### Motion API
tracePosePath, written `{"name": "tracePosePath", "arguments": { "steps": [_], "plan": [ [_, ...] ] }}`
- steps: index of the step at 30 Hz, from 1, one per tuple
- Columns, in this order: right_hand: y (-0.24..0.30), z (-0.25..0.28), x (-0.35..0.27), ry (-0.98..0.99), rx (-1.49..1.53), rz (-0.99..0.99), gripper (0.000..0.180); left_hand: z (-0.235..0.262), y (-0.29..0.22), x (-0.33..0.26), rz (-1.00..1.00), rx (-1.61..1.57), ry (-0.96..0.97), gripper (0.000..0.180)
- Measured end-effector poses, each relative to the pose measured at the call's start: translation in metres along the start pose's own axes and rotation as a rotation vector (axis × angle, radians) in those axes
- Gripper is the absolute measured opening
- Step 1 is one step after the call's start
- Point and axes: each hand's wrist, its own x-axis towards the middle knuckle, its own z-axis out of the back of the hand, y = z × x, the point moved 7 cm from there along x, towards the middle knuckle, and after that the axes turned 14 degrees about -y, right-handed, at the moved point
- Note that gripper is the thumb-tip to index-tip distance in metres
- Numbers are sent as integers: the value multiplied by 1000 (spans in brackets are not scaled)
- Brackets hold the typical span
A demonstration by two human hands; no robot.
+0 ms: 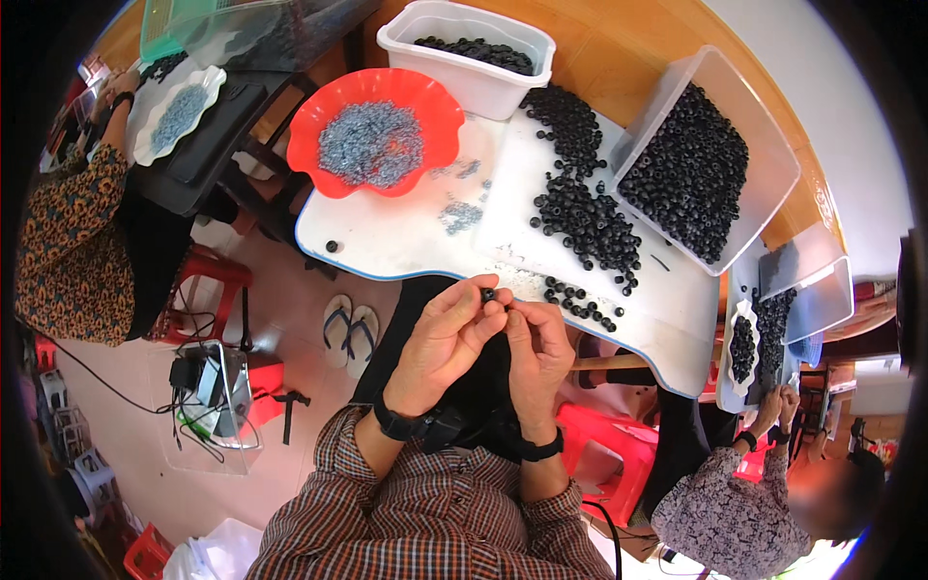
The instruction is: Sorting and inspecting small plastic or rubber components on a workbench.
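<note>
My left hand (440, 333) pinches a small black round piece (488, 294) between thumb and fingertips, just off the table's near edge. Close beside it, my right hand (537, 356) has its thumb and forefinger pressed together; whatever they grip is too small to make out. Beyond my hands, loose black round pieces (586, 224) spread over the white table (387, 237). A red scalloped bowl (302, 145) holds a heap of tiny silvery-grey parts (372, 140), and a few of these lie scattered beside it.
A white tub (464, 89) of black pieces stands at the back. To the right, a clear bin (773, 179) tips black pieces toward the table. One black piece (332, 246) sits near the left edge. Other people work at tables on both sides; sandals (350, 329) lie on the floor.
</note>
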Motion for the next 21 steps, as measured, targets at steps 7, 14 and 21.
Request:
{"name": "tracePosePath", "arguments": {
  "steps": [7, 14, 21],
  "plan": [
    [23, 3, 6, -13, -53, 95, 12, 1, 11, 2, 9, 57, -4, 27],
    [17, 9, 8, -32, -71, 79, 13, 2, 8, 5, -117, 222, -31, 25],
    [12, 8, 7, 39, -79, 39, 15, 7, 15, 7, -145, 347, -99, 25]
  ]
}}
